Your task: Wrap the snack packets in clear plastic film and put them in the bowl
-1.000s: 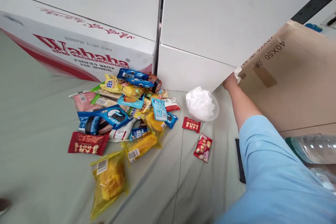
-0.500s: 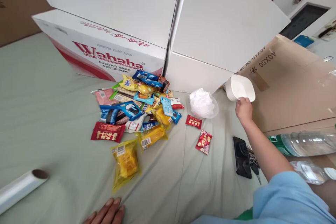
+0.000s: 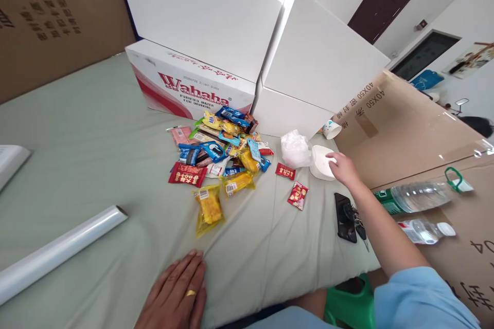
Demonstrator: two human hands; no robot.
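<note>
My left hand (image 3: 178, 288) lies flat on the green-grey cloth (image 3: 247, 267), fingers stretched out, with a gold ring on one finger and nothing held. On the right, my right hand (image 3: 342, 167) pinches the near rim of a white bowl (image 3: 319, 168); its fingertips reach inside. The bowl looks empty and appears to rest on the cloth beside a bunched white plastic bag (image 3: 295, 148). Two small red snack packets (image 3: 297, 195) lie in front of the bag. A pile of wrapped snacks (image 3: 227, 149) sits in the middle, with a yellow packet (image 3: 209, 209) at its near edge.
Behind the pile stand a Wahaha box (image 3: 196, 90) and white panels (image 3: 208, 15). A paper cup (image 3: 331, 129) lies by the cardboard at right. Near my right forearm are a black phone (image 3: 345, 218), keys (image 3: 359, 226) and plastic bottles (image 3: 420, 197). A white roll (image 3: 65, 249) lies at left.
My right hand has moved the bowl down and left to beside the plastic bag. My left hand shows more fully, still flat. The view has shifted, showing the paper cup and a person's head behind the panels.
</note>
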